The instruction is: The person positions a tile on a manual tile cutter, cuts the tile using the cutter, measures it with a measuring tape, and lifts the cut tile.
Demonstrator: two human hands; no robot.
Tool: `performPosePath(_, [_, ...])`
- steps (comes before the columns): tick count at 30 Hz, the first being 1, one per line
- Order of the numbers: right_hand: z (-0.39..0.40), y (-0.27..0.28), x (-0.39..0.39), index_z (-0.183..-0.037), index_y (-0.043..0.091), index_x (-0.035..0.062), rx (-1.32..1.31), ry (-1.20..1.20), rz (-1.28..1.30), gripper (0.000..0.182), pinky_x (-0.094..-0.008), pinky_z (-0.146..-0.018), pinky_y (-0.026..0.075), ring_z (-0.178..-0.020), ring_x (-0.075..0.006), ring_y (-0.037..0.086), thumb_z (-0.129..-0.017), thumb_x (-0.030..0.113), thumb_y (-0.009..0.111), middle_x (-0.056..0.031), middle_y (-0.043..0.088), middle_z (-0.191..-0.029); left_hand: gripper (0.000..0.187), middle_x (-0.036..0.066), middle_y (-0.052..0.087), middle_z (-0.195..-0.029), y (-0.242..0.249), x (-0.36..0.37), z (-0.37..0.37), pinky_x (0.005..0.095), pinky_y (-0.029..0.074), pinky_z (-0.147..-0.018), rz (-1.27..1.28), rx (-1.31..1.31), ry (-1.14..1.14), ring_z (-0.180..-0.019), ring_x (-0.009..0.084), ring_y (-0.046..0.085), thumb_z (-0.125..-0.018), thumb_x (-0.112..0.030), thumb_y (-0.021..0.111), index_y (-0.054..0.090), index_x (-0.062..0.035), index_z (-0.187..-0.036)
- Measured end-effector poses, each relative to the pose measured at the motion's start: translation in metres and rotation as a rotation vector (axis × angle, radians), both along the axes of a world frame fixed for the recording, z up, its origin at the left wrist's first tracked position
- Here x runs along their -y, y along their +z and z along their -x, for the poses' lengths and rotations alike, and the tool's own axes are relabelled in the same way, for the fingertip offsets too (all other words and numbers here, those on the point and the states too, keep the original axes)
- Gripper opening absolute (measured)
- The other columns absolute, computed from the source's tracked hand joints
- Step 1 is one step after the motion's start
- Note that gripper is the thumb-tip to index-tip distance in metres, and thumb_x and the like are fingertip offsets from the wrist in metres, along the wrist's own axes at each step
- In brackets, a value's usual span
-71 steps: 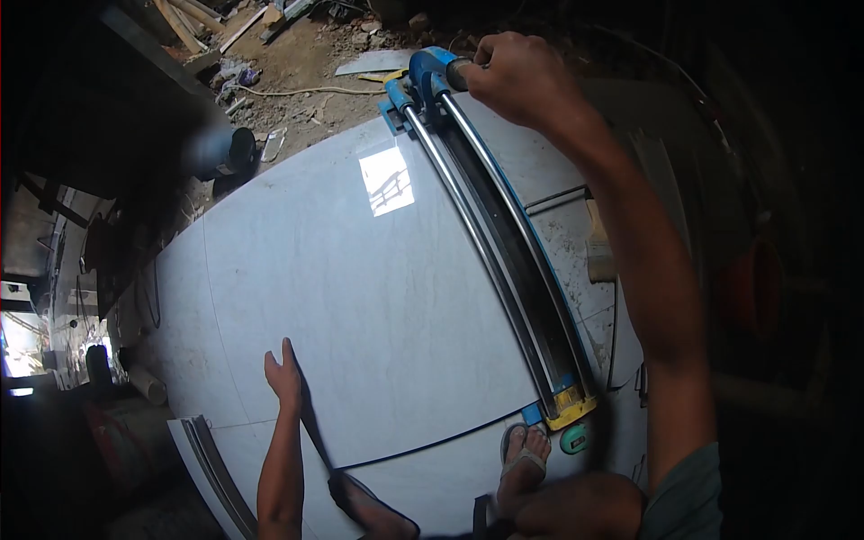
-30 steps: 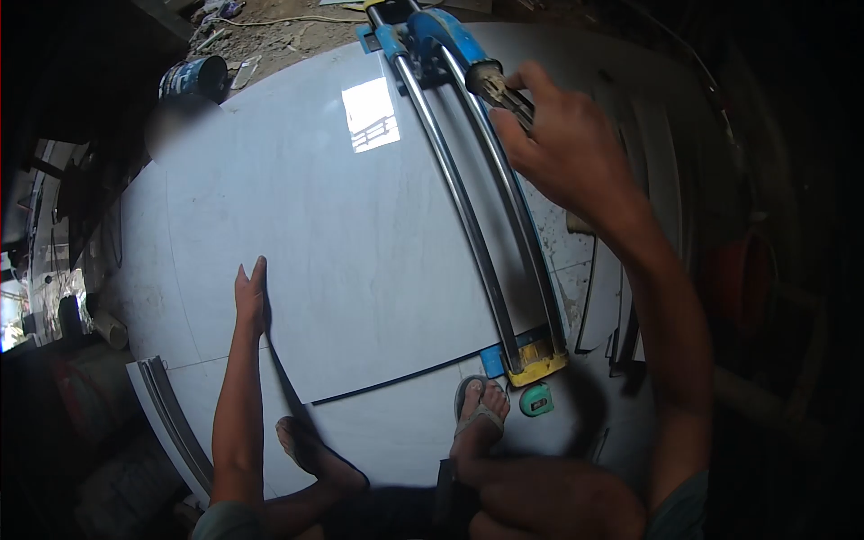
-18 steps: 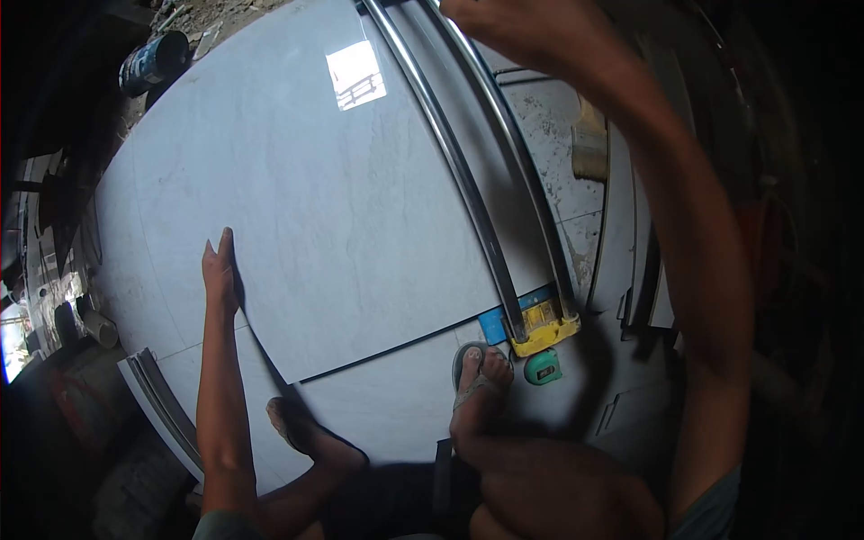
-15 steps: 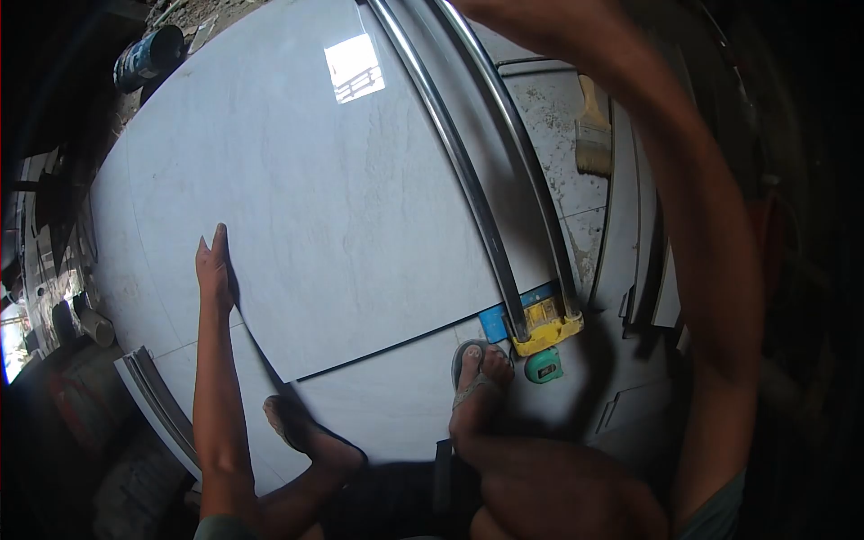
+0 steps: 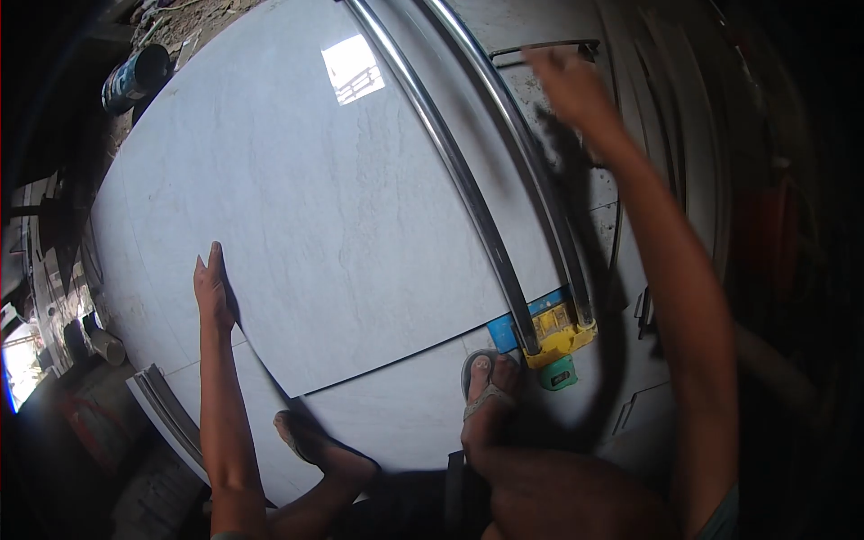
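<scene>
A large pale tile (image 5: 297, 198) lies across the floor, with a tile cutter's two metal rails (image 5: 450, 148) running over its right part. At the tile's left edge, my left hand (image 5: 211, 288) rests with fingers stretched out. My right hand (image 5: 567, 85) is raised to the right of the rails, somewhat blurred, and its fingers' grip cannot be made out. The cutter's yellow end block (image 5: 562, 340) sits at the tile's near right corner, beside a blue plate (image 5: 502, 333). A green tape measure (image 5: 559, 373) lies just below the block.
My sandalled feet (image 5: 490, 378) are near the tile's front edge. A dark bucket (image 5: 135, 79) lies at the upper left. Trim strips (image 5: 166, 409) are at the lower left, and a reddish container (image 5: 765, 229) stands in shadow at the right.
My right hand has come down into view from the top edge. My left hand stays at the tile's edge. The view has shifted slightly.
</scene>
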State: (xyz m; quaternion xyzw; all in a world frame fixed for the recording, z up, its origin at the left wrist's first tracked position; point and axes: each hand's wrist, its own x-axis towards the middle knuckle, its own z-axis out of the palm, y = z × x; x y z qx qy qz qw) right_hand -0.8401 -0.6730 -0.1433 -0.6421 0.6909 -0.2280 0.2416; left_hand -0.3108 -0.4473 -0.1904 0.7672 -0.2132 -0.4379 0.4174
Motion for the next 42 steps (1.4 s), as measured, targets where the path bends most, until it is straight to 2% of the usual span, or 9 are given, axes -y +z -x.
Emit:
performPosePath(2, [0.013,-0.048,-0.027,-0.123,0.069,0.0035,-0.084,-0.020,-0.119,0.061,-0.0430,-0.095,0.052,-0.104,-0.0340,0.071,-0.097,0.058,0.057,-0.0194,0.074,-0.111,0.104,0.023,0.044,-0.154,0.004,0.004,0.000,0.0418,0.035,-0.118,-0.032,-0.034,-0.041,-0.139,0.0301,0.048,-0.096,-0.044,0.072,0.010,0.0119,-0.157])
performPosePath(4, [0.010,-0.044,-0.049,-0.118,0.072,0.0063,0.072,-0.052,-0.167,0.054,-0.0406,-0.091,0.053,-0.100,-0.0327,0.072,-0.097,0.055,0.059,-0.0173,0.075,-0.106,0.103,0.023,0.044,-0.154,0.000,0.007,-0.004,0.0425,0.036,-0.117,-0.034,-0.061,-0.042,-0.139,0.0307,0.048,-0.096,-0.044,0.072,0.010,0.0113,-0.158])
performPosePath(13, [0.000,-0.033,-0.062,-0.102,0.074,0.0054,0.058,-0.038,-0.122,0.049,-0.0389,-0.083,0.053,-0.090,-0.0287,0.072,-0.099,0.052,0.059,-0.0133,0.074,-0.095,0.106,0.026,0.046,-0.151,0.002,0.008,-0.003,0.0454,0.043,-0.112,-0.072,-0.076,-0.019,-0.134,0.0348,0.053,-0.095,-0.046,0.071,0.006,0.0071,-0.160])
performPosePath(19, [0.001,-0.050,-0.064,-0.099,0.074,0.0019,0.136,0.025,0.142,0.043,-0.0351,-0.077,0.051,-0.082,-0.0227,0.067,-0.098,0.044,0.065,-0.0107,0.069,-0.090,0.109,0.026,0.046,-0.150,0.001,0.010,0.007,0.0457,0.043,-0.112,-0.064,-0.017,-0.003,-0.132,0.0349,0.054,-0.095,-0.047,0.072,0.004,0.0075,-0.160])
performPosePath(22, [0.004,-0.037,-0.063,-0.095,0.074,-0.0001,0.128,0.036,0.018,0.043,-0.0357,-0.074,0.050,-0.078,-0.0214,0.064,-0.098,0.042,0.067,-0.0107,0.068,-0.089,0.110,0.027,0.046,-0.150,0.007,0.010,0.024,0.0459,0.041,-0.114,-0.063,-0.058,0.005,-0.134,0.0349,0.053,-0.094,-0.047,0.073,0.004,0.0078,-0.160])
performPosePath(25, [0.002,-0.037,-0.065,-0.092,0.073,-0.0003,0.145,0.011,0.099,0.045,-0.0369,-0.071,0.048,-0.072,-0.0199,0.060,-0.098,0.044,0.066,-0.0111,0.065,-0.081,0.111,0.028,0.043,-0.152,0.006,0.013,0.030,0.0463,0.039,-0.115,-0.077,-0.036,0.020,-0.137,0.0352,0.050,-0.094,-0.047,0.073,0.003,0.0077,-0.160])
performPosePath(29, [0.004,-0.032,-0.065,-0.090,0.073,-0.0003,0.138,-0.007,-0.040,0.049,-0.0364,-0.065,0.047,-0.063,-0.0191,0.056,-0.098,0.047,0.066,-0.0103,0.061,-0.068,0.112,0.029,0.039,-0.155,-0.001,0.009,0.019,0.0477,0.038,-0.117,-0.051,-0.087,-0.037,-0.140,0.0368,0.047,-0.095,-0.046,0.072,-0.002,0.0073,-0.160])
performPosePath(36, [0.003,-0.024,-0.069,-0.095,0.072,-0.0011,0.190,-0.019,-0.130,0.050,-0.0361,-0.067,0.049,-0.064,-0.0172,0.058,-0.100,0.047,0.064,-0.0116,0.063,-0.069,0.111,0.029,0.038,-0.156,0.006,0.012,0.029,0.0481,0.039,-0.116,-0.028,-0.124,-0.002,-0.139,0.0383,0.048,-0.096,-0.043,0.071,-0.005,0.0075,-0.160])
performPosePath(42, [0.003,-0.023,-0.078,-0.092,0.071,-0.0018,0.308,-0.078,-0.097,0.047,-0.0340,-0.067,0.048,-0.065,-0.0132,0.056,-0.100,0.044,0.066,-0.0077,0.063,-0.069,0.099,0.027,0.050,-0.146,0.006,0.017,0.032,0.0468,0.044,-0.111,-0.026,-0.126,-0.019,-0.129,0.0348,0.057,-0.097,-0.041,0.071,0.011,0.0080,-0.158])
